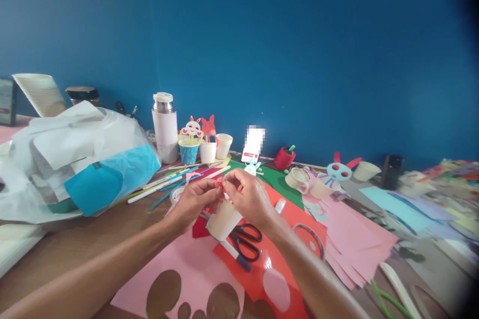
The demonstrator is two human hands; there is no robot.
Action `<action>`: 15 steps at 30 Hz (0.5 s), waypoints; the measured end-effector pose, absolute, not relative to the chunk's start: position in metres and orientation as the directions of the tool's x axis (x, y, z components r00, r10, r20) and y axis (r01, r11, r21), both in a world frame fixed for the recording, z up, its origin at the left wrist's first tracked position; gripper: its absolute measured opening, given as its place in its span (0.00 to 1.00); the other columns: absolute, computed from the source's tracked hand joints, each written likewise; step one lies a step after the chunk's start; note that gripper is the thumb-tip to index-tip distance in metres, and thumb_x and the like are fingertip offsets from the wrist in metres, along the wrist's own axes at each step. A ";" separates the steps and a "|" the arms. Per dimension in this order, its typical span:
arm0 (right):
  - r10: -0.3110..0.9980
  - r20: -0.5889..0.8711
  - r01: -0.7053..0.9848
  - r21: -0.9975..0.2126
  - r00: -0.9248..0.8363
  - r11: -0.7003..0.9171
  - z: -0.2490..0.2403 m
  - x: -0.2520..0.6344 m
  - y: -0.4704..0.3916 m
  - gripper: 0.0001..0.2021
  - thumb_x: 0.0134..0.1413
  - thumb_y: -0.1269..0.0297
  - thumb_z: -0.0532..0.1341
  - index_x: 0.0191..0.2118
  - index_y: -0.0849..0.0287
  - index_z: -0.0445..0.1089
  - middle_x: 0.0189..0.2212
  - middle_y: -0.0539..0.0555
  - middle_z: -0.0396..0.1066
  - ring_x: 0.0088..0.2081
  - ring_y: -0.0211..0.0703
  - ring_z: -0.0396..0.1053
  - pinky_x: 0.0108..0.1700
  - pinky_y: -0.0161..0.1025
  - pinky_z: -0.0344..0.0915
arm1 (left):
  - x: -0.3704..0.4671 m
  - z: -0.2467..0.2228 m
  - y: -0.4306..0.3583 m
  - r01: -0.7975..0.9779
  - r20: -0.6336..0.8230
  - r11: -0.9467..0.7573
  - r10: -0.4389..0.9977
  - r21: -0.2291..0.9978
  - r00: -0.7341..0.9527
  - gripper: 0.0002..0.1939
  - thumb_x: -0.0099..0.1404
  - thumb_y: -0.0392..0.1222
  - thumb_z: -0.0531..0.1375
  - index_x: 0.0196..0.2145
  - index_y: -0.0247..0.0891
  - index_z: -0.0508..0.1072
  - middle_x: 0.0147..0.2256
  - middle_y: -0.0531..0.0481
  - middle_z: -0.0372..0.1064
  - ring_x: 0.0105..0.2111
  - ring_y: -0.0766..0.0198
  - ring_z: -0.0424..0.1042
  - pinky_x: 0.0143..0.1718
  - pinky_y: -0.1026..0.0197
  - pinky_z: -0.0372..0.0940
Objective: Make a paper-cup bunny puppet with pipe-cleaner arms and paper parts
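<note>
My left hand (194,201) and my right hand (249,196) meet near the centre, fingertips pinched together over a small red piece (220,184) that is mostly hidden. Just below them a white paper cup (223,220) stands tilted; whether a finger touches it I cannot tell. Black-handled scissors (249,244) lie right of the cup, beside a white marker with a dark blue cap (242,261). Under these are red paper (310,217) and pink paper (149,271) with round holes cut out.
A plastic bag with papers (108,144) fills the left. Behind stand a thermos (165,129), cups with animal faces (189,153) and a bright phone (253,144). Pink sheets (352,234) and a blue mask figure (339,171) are to the right. Colored sticks (159,187) lie left of my hands.
</note>
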State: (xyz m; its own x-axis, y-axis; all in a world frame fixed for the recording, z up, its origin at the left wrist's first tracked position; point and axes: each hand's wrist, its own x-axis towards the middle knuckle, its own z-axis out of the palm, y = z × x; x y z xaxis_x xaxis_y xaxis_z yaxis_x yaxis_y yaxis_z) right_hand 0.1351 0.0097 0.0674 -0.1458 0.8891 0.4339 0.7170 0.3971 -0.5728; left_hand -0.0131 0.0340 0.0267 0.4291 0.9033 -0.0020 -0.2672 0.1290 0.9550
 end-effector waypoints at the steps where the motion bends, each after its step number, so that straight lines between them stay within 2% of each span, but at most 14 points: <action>1: 0.887 0.439 0.723 -0.564 -0.146 0.398 0.067 0.135 0.010 0.06 0.54 0.64 0.53 0.32 0.55 0.67 0.29 0.49 0.71 0.29 0.37 0.65 0.28 0.32 0.57 | -0.013 0.026 0.034 -0.268 0.002 0.127 0.901 0.955 0.434 0.11 0.51 0.44 0.63 0.31 0.34 0.72 0.21 0.54 0.66 0.18 0.72 0.63 0.21 0.68 0.58; 8: 0.867 0.474 0.741 -0.526 -0.151 0.417 0.065 0.133 0.009 0.06 0.54 0.66 0.52 0.32 0.56 0.65 0.30 0.50 0.70 0.30 0.38 0.66 0.31 0.32 0.57 | -0.015 0.021 0.035 -0.284 0.035 0.103 0.896 0.953 0.443 0.09 0.55 0.44 0.60 0.30 0.35 0.70 0.19 0.55 0.65 0.17 0.72 0.63 0.21 0.68 0.57; 15: 0.866 0.481 0.733 -0.537 -0.141 0.417 0.063 0.131 0.008 0.05 0.53 0.66 0.52 0.32 0.56 0.65 0.30 0.50 0.70 0.30 0.37 0.65 0.30 0.32 0.56 | -0.015 0.019 0.036 -0.291 0.034 0.105 0.900 0.951 0.435 0.08 0.55 0.44 0.60 0.30 0.35 0.70 0.22 0.54 0.68 0.17 0.72 0.64 0.20 0.68 0.56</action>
State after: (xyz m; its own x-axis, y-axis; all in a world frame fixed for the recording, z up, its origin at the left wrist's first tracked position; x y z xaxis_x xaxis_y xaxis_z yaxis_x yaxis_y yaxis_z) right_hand 0.1306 0.0080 0.0633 -0.1408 0.8655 0.4807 0.7333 0.4174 -0.5367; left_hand -0.0152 0.0359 0.0189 0.4350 0.8998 0.0336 -0.2909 0.1051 0.9510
